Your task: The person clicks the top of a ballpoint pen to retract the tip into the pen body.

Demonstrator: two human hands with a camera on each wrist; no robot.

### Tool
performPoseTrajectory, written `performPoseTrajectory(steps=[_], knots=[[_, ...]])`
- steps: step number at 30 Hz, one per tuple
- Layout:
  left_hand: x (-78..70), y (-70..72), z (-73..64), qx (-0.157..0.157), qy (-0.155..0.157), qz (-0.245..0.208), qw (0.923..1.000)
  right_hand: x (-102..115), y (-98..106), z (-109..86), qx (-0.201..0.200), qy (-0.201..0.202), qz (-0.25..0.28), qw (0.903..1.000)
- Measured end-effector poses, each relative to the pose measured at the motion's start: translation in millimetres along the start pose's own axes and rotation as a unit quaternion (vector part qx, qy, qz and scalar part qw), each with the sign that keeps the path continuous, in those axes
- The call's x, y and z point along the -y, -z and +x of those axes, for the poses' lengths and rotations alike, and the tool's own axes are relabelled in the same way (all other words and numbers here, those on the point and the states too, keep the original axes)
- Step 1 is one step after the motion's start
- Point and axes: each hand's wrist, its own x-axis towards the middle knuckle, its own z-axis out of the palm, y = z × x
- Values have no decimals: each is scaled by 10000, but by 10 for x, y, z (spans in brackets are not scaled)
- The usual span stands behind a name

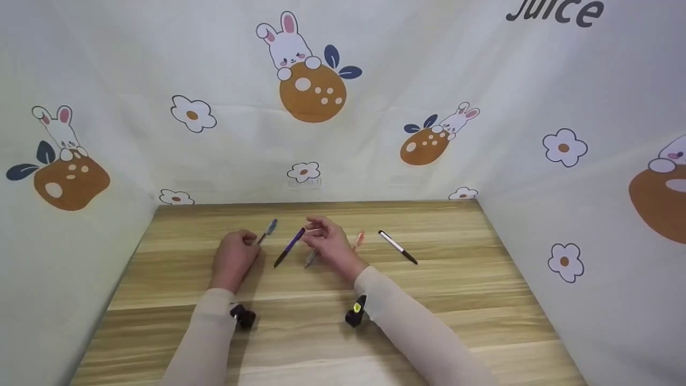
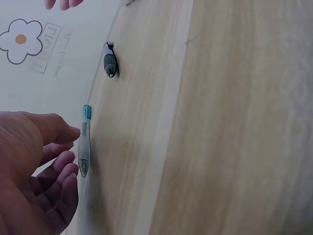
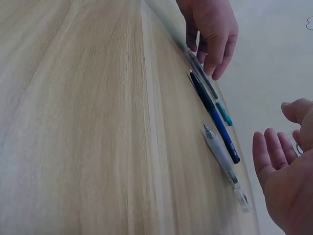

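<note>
My left hand (image 1: 236, 257) is beside a clear pen with a teal end (image 2: 84, 142) at the left of the row. In the left wrist view its thumb and loosely bent fingers lie right along the pen, which shows at full length. My right hand (image 1: 332, 246) hovers with fingers spread and loosely bent, holding nothing. It partly covers a clear pen (image 3: 222, 159) in the head view. Between the hands lies a dark pen with a blue-purple barrel (image 3: 215, 117). An orange pen (image 1: 360, 237) shows behind the right hand, partly hidden.
A white pen with black ends (image 1: 397, 246) lies at the right on the wood-grain table (image 1: 300, 343). Printed cloth walls (image 1: 230, 155) stand along the back and both sides. Small black cameras (image 1: 244, 317) sit on both wrists.
</note>
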Motion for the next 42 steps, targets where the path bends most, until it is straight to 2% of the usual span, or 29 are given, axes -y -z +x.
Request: performPoseTrajectory(steps=[7, 11, 14, 21, 30, 42], knots=[[-84, -6, -51, -96, -367, -23, 9993, 33, 93, -33, 101, 29, -192, 9998], [-142, -37, -91, 8, -549, -123, 9984, 26, 134, -60, 138, 135, -443, 9988], [-188, -65, -131, 106, -582, -123, 9982, 14, 161, -91, 184, 220, -623, 9976], [-259, -138, -162, 203, -587, -40, 9981, -9, 218, -164, 256, 293, -669, 9970], [-326, -230, -195, 386, -834, 23, 9958, -47, 325, -237, 308, 265, -886, 9952], [-312, -392, -169, 474, -1088, 98, 9929, -38, 367, -302, 213, 227, -817, 9962]])
